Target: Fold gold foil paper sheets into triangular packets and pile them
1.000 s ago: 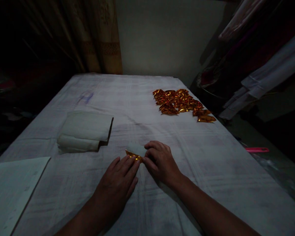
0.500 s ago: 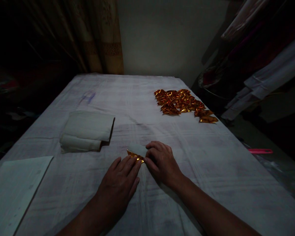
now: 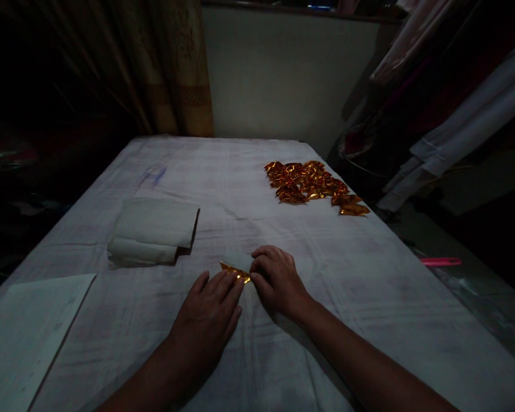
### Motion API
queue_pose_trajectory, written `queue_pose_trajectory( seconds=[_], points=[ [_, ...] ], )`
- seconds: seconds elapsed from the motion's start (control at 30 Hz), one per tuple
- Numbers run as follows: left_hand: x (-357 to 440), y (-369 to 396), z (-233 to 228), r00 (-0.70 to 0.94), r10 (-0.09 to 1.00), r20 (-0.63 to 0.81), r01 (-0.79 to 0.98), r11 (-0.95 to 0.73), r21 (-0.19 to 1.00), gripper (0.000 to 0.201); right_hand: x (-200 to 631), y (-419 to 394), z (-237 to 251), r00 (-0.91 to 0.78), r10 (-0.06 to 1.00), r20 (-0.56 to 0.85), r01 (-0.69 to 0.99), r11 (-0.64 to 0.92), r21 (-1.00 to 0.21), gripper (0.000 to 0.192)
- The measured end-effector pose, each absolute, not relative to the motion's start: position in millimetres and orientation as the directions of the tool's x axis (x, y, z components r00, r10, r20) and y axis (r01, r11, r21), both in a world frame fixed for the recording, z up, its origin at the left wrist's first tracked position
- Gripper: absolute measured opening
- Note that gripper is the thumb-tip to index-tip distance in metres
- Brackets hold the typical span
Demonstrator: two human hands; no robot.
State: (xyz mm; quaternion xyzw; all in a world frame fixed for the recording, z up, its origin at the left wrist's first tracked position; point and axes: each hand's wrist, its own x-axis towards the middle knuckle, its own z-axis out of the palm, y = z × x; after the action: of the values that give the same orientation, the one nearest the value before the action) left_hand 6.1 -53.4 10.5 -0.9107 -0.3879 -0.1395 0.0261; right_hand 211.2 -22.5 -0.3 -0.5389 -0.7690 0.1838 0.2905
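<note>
A small sheet of paper with shiny gold foil (image 3: 236, 268) lies on the cloth-covered table (image 3: 257, 217) in front of me. Its pale side faces up at the back, and a gold strip shows along the near edge. My left hand (image 3: 210, 303) lies flat, its stretched fingertips pressing on that gold strip. At the sheet's right end my right hand (image 3: 278, 277) pinches the corner between thumb and curled fingers. Part of the sheet is hidden beneath my fingers.
Folded gold foil pieces (image 3: 306, 182) are heaped at the back right. To the left lie a stack of pale paper (image 3: 154, 223) and a larger white sheet (image 3: 38, 326). Clothes (image 3: 455, 131) hang at the right, beside a pink handle (image 3: 440, 261).
The head view has tilted up slightly and shifted, so the scene sits a little differently. Both hands remain at the foil paper with hardly any movement.
</note>
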Motion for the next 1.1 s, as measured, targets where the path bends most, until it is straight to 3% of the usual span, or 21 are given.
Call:
queue_pose_trajectory(
  seconds=[0.27,0.47,0.93,1.1],
  points=[
    [6.1,-52.9,9.2,0.656,0.705,0.268,0.718,-0.693,0.063,0.037,212.8,-22.2,-8.1,-0.255,0.917,0.306,0.720,0.391,-0.573,0.024],
    [8.6,-52.9,10.9,0.660,0.707,0.256,0.719,-0.693,0.060,0.037,209.9,-23.2,-5.9,-0.261,0.914,0.310,0.734,0.397,-0.551,0.005],
    [-17.6,-39.2,19.5,0.783,0.585,0.213,0.569,-0.811,0.136,0.039,209.7,-20.9,-7.6,-0.254,0.918,0.306,0.764,0.384,-0.519,0.018],
    [-6.5,-42.3,25.9,0.773,0.600,0.207,0.589,-0.799,0.117,0.032,206.1,-22.0,-4.6,-0.249,0.918,0.308,0.772,0.380,-0.509,0.006]
  ],
)
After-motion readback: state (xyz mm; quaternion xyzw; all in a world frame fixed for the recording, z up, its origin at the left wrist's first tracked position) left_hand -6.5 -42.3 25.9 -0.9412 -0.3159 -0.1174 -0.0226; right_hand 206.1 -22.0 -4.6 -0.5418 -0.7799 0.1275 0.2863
